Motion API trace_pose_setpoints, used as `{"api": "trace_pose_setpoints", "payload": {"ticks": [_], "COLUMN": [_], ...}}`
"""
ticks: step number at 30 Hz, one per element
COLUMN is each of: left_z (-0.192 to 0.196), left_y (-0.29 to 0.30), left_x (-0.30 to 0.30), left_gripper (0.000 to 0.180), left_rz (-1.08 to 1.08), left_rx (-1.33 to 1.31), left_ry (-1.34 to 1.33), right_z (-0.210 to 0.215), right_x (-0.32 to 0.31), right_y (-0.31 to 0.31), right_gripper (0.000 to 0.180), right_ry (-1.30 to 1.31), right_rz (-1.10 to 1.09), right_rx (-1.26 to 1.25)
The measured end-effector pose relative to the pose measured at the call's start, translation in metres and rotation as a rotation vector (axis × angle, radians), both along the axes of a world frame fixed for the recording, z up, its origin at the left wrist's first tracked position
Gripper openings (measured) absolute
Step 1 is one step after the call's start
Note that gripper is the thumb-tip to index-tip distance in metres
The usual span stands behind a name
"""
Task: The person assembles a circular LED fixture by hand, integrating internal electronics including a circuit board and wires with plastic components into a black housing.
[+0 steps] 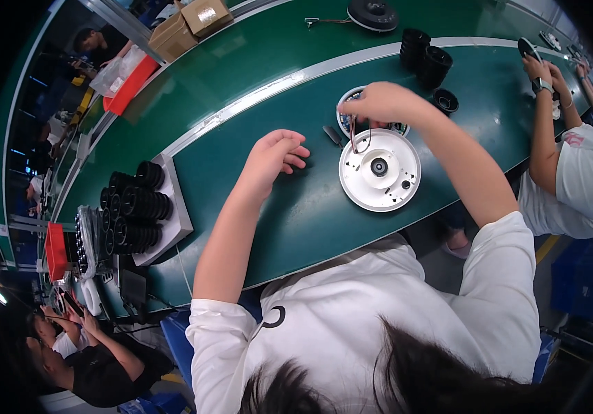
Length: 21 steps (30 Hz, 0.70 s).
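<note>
A round white plastic disc [367, 190] with a dark round centre piece [378, 167] and small slots lies on the bench in front of me. Just beyond it sits a round part with a circuit board [343, 123], partly covered by the disc and my right hand. Thin wires [354, 138] run between the two parts. My right hand [383, 103] bends over the board part, its fingers closed by the upper wire end; what they pinch is hidden. Left of the disc, my left hand [278, 160] hovers with loosely curled, parted fingers and holds nothing. A small dark object [333, 135] lies between the hands.
Black ribbed cylinders [434, 67] stand at the far right, with a black ring [445, 102] nearer. More black cylinders fill a white tray [176, 207] at left. Behind the metal rail [296, 77] lie a black round part [372, 14] and cardboard boxes [172, 40]. A co-worker [566, 152] sits at right.
</note>
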State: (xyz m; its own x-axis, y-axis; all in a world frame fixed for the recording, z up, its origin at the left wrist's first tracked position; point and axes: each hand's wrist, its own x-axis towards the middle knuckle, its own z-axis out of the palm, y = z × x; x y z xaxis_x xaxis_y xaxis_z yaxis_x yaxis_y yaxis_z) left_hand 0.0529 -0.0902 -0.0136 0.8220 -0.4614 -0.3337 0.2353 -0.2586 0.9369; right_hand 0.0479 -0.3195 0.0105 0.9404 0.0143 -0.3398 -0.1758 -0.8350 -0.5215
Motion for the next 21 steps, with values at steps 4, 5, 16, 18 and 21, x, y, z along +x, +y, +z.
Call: {"api": "trace_pose_setpoints", "payload": {"ticks": [4, 5, 16, 18, 21], "left_z": [-0.009, -0.016, 0.033, 0.034, 0.034], "left_y": [0.007, 0.01, 0.025, 0.031, 0.045], "left_x": [0.005, 0.007, -0.035, -0.038, -0.045], "left_gripper": [0.021, 0.023, 0.036, 0.034, 0.027], "left_rz": [0.045, 0.118, 0.268, 0.429, 0.532], "left_rx": [-0.068, -0.094, -0.587, -0.869, -0.975], "left_ry": [0.019, -0.016, 0.197, 0.131, 0.016], "right_z": [-0.002, 0.0, 0.039, 0.044, 0.042], "right_x": [0.005, 0.006, -0.024, -0.03, -0.031], "right_y": [0.012, 0.014, 0.091, 0.108, 0.127], "right_gripper": [0.032, 0.024, 0.015, 0.015, 0.017], "right_ry": [0.019, 0.064, -0.531, -0.58, -0.777], "right_rz": [0.096, 0.096, 0.526, 0.582, 0.659], "right_rx": [0.243, 0.368, 0.376, 0.362, 0.34]}}
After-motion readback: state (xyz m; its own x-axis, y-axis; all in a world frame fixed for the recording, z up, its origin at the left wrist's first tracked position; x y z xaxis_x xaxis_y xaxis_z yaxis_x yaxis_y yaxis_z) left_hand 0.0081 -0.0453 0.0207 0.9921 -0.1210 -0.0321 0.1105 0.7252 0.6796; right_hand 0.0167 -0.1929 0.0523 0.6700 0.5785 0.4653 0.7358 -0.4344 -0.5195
